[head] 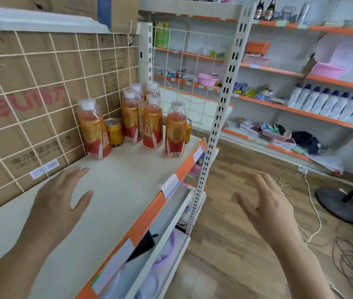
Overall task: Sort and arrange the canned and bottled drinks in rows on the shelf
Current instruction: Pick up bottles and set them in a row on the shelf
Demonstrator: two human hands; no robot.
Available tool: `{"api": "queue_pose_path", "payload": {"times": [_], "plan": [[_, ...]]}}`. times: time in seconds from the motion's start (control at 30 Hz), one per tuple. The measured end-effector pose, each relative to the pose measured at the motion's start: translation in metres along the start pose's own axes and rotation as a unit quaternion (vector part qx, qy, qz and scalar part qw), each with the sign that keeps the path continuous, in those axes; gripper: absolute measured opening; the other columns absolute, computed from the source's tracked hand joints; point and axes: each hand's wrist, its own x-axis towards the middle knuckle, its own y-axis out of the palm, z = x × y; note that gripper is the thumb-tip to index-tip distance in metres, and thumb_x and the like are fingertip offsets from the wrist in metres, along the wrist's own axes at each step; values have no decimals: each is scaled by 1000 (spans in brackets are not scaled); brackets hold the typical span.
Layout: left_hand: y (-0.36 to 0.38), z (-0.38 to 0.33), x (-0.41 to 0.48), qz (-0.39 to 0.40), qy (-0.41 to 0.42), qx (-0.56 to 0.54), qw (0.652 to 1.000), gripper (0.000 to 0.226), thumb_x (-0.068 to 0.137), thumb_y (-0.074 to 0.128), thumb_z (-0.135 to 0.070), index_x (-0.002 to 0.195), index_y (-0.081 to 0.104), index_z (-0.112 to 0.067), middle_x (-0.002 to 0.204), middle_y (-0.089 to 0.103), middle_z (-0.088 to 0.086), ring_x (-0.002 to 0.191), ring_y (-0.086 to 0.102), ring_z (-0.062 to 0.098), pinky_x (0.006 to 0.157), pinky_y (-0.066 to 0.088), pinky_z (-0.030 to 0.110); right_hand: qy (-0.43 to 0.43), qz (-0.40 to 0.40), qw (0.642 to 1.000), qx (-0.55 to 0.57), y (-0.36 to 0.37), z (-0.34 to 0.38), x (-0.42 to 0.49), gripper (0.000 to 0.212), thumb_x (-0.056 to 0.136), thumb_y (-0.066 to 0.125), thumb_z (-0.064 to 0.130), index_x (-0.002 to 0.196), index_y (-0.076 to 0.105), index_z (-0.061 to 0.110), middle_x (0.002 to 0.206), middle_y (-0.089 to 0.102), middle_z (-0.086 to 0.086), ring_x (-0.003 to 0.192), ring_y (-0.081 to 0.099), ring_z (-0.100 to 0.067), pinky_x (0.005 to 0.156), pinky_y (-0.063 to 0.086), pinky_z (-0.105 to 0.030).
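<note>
Above shelf (110, 190), two empty hands

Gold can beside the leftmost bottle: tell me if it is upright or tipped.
Upright. The gold can stands on its base on the shelf, round top facing up, just right of the leftmost bottle.

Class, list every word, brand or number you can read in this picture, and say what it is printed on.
"CO.,LTD": grey print on the cardboard box, only partly legible.
The red logo on that box: looks upside down, unreadable.
Labels on the bottles and the can, and the shelf-edge tags: too blurred to read.
</note>
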Motion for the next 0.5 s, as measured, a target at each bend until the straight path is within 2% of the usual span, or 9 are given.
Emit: {"api": "queue_pose_path", "payload": {"times": [0.13, 0.27, 0.4, 0.5], "plan": [[10, 7, 36, -8, -3, 7, 1000, 45, 81, 66, -14, 124, 55, -9, 125, 58, 14, 112, 55, 37, 86, 45, 53, -6, 3, 1000, -1, 19, 2, 41, 44, 81, 68, 27, 121, 55, 20, 119, 57, 1, 104, 59, -26, 77, 47, -36], [20, 21, 58, 3, -22, 13, 1000, 47, 84, 64, -17, 129, 53, -12, 130, 55, 11, 117, 53, 35, 91, 43, 52, -8, 38, 999, 17, 50, 6, 78, 47, 83, 63, 32, 127, 52, 22, 125, 55, 3, 97, 60, -28, 74, 43, -33], [28, 34, 80, 2, -58, 34, 998, 47, 86, 63, -21, 131, 52, -14, 135, 51, 7, 122, 49, 31, 96, 40, 50, -32, 58, 997, 45, 84, 11, 119, 48, 84, 63, 31, 130, 50, 24, 130, 53, 4, 114, 54, -23, 75, 40, -30], [35, 41, 99, 2, -74, 44, 996, 49, 87, 61, -22, 134, 49, -16, 138, 48, 4, 123, 47, 29, 100, 37, 47, -61, 78, 993, 71, 109, 12, 154, 54, 85, 64, 31, 135, 45, 25, 132, 50, 6, 112, 54, -22, 73, 38, -29]]}}
